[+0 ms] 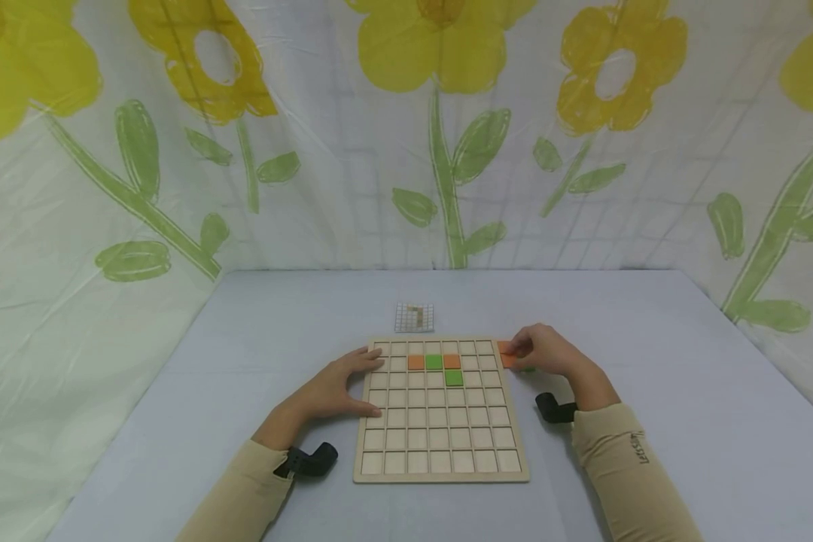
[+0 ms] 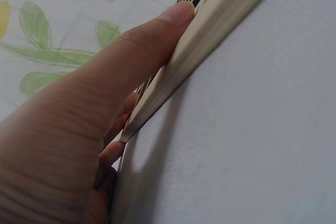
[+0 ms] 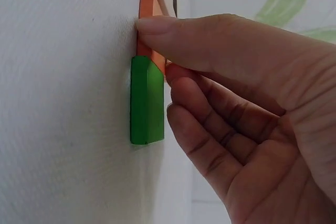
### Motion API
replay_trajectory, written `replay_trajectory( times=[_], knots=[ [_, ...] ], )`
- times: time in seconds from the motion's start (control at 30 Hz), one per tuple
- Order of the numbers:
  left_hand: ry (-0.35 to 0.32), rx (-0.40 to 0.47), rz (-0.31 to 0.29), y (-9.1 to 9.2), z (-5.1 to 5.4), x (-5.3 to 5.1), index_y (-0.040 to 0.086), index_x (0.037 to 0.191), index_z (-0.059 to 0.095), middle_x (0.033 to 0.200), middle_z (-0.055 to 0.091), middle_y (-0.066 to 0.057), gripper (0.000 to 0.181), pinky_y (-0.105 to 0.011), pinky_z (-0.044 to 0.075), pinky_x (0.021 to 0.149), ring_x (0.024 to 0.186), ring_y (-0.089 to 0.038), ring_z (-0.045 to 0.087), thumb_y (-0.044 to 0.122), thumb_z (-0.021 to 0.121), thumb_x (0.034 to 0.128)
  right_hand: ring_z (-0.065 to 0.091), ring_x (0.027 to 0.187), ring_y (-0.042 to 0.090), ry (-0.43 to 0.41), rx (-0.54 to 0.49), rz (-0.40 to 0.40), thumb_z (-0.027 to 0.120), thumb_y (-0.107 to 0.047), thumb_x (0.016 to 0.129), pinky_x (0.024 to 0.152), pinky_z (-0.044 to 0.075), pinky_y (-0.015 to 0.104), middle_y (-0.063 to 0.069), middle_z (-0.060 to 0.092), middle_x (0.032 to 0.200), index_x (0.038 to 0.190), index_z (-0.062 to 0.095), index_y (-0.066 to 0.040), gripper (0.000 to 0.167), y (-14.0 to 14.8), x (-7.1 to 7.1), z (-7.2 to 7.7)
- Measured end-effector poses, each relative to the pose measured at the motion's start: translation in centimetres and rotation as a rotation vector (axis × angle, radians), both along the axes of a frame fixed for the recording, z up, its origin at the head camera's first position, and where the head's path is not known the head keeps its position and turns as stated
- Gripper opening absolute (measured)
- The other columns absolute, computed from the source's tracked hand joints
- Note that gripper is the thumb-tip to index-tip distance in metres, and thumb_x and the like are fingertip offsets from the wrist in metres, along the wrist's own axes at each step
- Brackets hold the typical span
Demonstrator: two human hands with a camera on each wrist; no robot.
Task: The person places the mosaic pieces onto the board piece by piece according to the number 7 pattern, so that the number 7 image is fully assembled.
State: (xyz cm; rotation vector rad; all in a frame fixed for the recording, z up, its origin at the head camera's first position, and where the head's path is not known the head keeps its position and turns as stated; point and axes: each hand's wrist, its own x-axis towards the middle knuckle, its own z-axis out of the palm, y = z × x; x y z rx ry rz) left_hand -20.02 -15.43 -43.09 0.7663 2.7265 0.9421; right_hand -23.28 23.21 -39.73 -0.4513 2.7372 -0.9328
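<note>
A square wooden grid board lies flat on the table, three orange and green tiles in its second row and a green tile below them. Spread along the board's left edge, my left hand rests its thumb and fingertips on the rim. Beside the upper right corner, my right hand pinches an orange tile between thumb and forefinger. A loose green tile lies against that orange one on the table. Another orange piece shows partly behind the fingers.
Behind the board lies a small card printed with a grid pattern. The white table ends at a hanging curtain with painted flowers. Black camera mounts sit on both wrists.
</note>
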Motion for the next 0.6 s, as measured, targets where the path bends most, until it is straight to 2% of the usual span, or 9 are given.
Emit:
replay_trajectory(
  times=[0.6],
  knots=[
    [-0.01, 0.003, 0.001, 0.04, 0.01, 0.01, 0.017, 0.136, 0.049, 0.151, 0.034, 0.001, 0.085, -0.051, 0.019, 0.116, 0.144, -0.026, 0.02, 0.05, 0.08, 0.0641, 0.063, 0.082, 0.018, 0.007, 0.051, 0.024, 0.076, -0.008, 0.074, 0.069, 0.054, 0.03, 0.015, 0.069, 0.095, 0.1, 0.069, 0.003, 0.029, 0.14, 0.25, 0.41]
  ],
)
